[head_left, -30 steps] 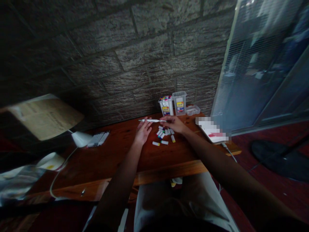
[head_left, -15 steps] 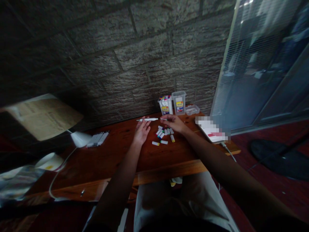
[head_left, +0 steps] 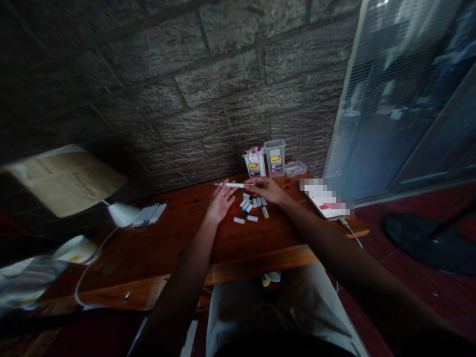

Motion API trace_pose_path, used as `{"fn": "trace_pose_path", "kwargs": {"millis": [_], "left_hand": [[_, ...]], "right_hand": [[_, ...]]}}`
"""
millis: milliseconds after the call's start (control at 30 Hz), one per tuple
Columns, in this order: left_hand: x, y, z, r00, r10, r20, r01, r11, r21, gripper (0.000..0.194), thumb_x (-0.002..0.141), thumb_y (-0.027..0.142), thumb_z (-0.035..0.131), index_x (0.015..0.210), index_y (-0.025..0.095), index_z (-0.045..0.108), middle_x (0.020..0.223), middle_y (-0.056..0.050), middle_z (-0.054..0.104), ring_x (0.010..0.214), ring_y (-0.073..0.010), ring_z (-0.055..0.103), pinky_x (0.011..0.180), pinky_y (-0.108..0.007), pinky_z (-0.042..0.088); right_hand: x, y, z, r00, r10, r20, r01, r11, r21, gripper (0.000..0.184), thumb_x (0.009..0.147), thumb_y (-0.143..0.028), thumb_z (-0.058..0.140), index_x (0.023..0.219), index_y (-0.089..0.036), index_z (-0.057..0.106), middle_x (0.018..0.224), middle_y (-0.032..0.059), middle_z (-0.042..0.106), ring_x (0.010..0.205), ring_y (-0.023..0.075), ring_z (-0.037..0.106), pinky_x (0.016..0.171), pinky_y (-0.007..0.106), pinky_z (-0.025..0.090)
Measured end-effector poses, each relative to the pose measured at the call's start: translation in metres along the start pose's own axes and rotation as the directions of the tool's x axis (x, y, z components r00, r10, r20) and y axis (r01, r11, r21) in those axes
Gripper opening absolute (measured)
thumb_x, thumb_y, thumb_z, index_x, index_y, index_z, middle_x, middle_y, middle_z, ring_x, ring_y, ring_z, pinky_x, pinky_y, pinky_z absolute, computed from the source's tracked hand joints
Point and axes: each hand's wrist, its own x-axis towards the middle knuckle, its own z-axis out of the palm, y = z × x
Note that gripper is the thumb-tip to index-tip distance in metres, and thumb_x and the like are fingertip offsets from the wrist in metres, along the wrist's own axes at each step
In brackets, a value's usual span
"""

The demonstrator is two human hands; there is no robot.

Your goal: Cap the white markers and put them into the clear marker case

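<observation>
My left hand [head_left: 220,202] holds a white marker [head_left: 234,185] level above the table, its thin end pointing left. At the marker's right end, my right hand [head_left: 266,188] pinches a small cap, mostly hidden by the fingers, with a hint of green. The cap now meets the marker; how far it is pushed on I cannot tell. Below the hands lie several loose white marker caps [head_left: 252,218] with coloured ends, some bunched together and some apart.
Behind the hands stand a clear box full of markers [head_left: 254,161], a second clear box [head_left: 275,158] and a low clear lid [head_left: 296,169]. White markers [head_left: 150,214] lie left, near a lamp [head_left: 67,181] and paper cup [head_left: 76,249]. A white device [head_left: 327,198] with a cable sits right.
My right hand has brought the cap left against the marker's end, closing the gap between them. The marker has shifted slightly to the right.
</observation>
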Motion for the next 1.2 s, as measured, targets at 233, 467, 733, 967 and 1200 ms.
{"fn": "trace_pose_path", "kwargs": {"millis": [233, 467, 733, 967, 1200], "left_hand": [[-0.002, 0.002, 0.003, 0.999, -0.018, -0.031, 0.018, 0.999, 0.027, 0.022, 0.091, 0.03, 0.056, 0.11, 0.029, 0.067, 0.124, -0.003, 0.064, 0.119, -0.0178, 0.057, 0.083, -0.024, 0.042], [-0.002, 0.001, 0.003, 0.998, -0.045, -0.039, 0.045, 0.999, -0.01, 0.026, 0.091, 0.029, 0.058, 0.115, 0.029, 0.065, 0.123, -0.005, 0.065, 0.115, -0.0169, 0.06, 0.081, -0.024, 0.042], [-0.002, 0.0, 0.001, 1.0, -0.028, 0.006, 0.028, 1.0, 0.008, 0.025, 0.093, 0.024, 0.053, 0.114, 0.027, 0.066, 0.124, -0.006, 0.065, 0.118, -0.0176, 0.058, 0.082, -0.024, 0.044], [-0.002, 0.001, 0.001, 0.996, -0.077, 0.054, 0.078, 0.997, -0.023, 0.035, 0.093, 0.027, 0.052, 0.127, 0.028, 0.059, 0.124, -0.007, 0.065, 0.115, -0.0183, 0.059, 0.079, -0.025, 0.045], [-0.002, 0.002, 0.002, 0.995, -0.09, 0.045, 0.091, 0.995, -0.028, 0.035, 0.096, 0.039, 0.046, 0.124, 0.026, 0.06, 0.123, -0.008, 0.066, 0.114, -0.0199, 0.059, 0.077, -0.026, 0.046]], "right_hand": [[0.0, -0.001, -0.002, 0.999, 0.038, 0.017, -0.038, 0.999, -0.026, 0.04, 0.065, -0.048, 0.078, 0.087, -0.016, 0.071, 0.073, 0.0011, 0.069, 0.054, 0.0082, 0.051, 0.053, 0.023, 0.043], [-0.003, -0.01, -0.002, 0.999, 0.038, 0.034, -0.031, 0.98, -0.199, 0.048, 0.076, -0.062, 0.062, 0.074, -0.015, 0.069, 0.067, 0.0023, 0.067, 0.048, 0.008, 0.046, 0.048, 0.023, 0.038], [-0.002, -0.008, -0.002, 0.998, 0.032, 0.057, -0.022, 0.987, -0.16, 0.045, 0.076, -0.06, 0.064, 0.077, -0.015, 0.068, 0.065, 0.0016, 0.066, 0.049, 0.0077, 0.048, 0.048, 0.022, 0.039], [0.0, 0.003, -0.006, 0.997, 0.008, 0.074, 0.004, 0.986, -0.167, 0.043, 0.078, -0.056, 0.065, 0.093, -0.016, 0.069, 0.067, -0.0003, 0.066, 0.05, 0.0081, 0.05, 0.049, 0.022, 0.039], [-0.002, -0.003, -0.003, 0.998, 0.001, 0.061, 0.009, 0.985, -0.17, 0.044, 0.077, -0.057, 0.065, 0.093, -0.016, 0.068, 0.065, -0.0007, 0.064, 0.048, 0.0079, 0.048, 0.047, 0.022, 0.038]]}}
